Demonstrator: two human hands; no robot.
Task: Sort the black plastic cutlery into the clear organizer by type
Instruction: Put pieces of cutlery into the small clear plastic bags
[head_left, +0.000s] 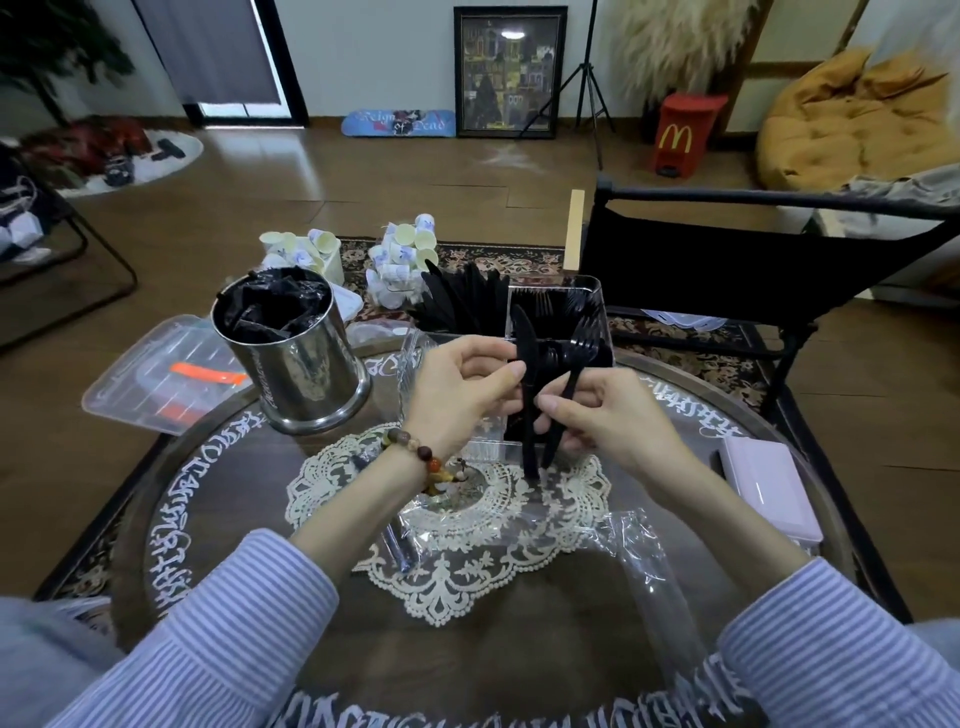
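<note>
My left hand (460, 387) pinches a black plastic knife (525, 358) that stands upright over the table. Beside it my right hand (605, 415) grips a black plastic fork (576, 358) by its handle, tines up. Both pieces are held just in front of the clear organizer (597, 291). Its back left compartment bristles with black knives (465, 299), and forks (543, 304) fill the back right one. The handles of knife and fork cross close together between my fingers.
A steel cylinder (298, 364) lined with black plastic stands at the left. A clear lidded box (150, 379) lies beyond it. Empty clear wrappers (652, 566) lie on the lace doily (452, 545). A pink case (769, 488) sits at the right, a black chair (753, 260) behind.
</note>
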